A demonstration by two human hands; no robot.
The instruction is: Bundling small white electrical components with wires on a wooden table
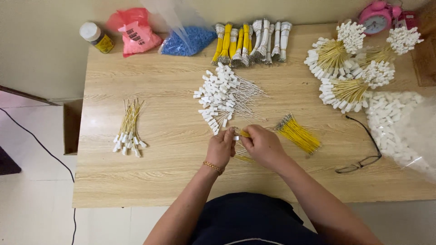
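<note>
Two hands meet near the front middle of the worktop (pixel 150 181). The left hand (pixel 221 149) has its fingers pinched shut on a small white plug (pixel 236 137). The right hand (pixel 262 144) has its fingers closed on a thin yellow wire (pixel 245 134). The two parts touch between the hands, so it looks like the wire end is being pushed into the plug. That push likely needs a straight, careful aim.

Just behind the hands lies a heap of white plugs on thin wires (pixel 222 99). A loose bunch of yellow wires (pixel 298 134) lies just right of the hands. A small pile of finished yellow pieces (pixel 128 127) lies well off to the left.

At the back left stand a little jar with a white lid and yellow label (pixel 96 37), a pink bag with a printed label (pixel 135 31) and a clear bag of blue bits (pixel 187 38). A pink clock (pixel 376 18) sits at the back right.
</note>
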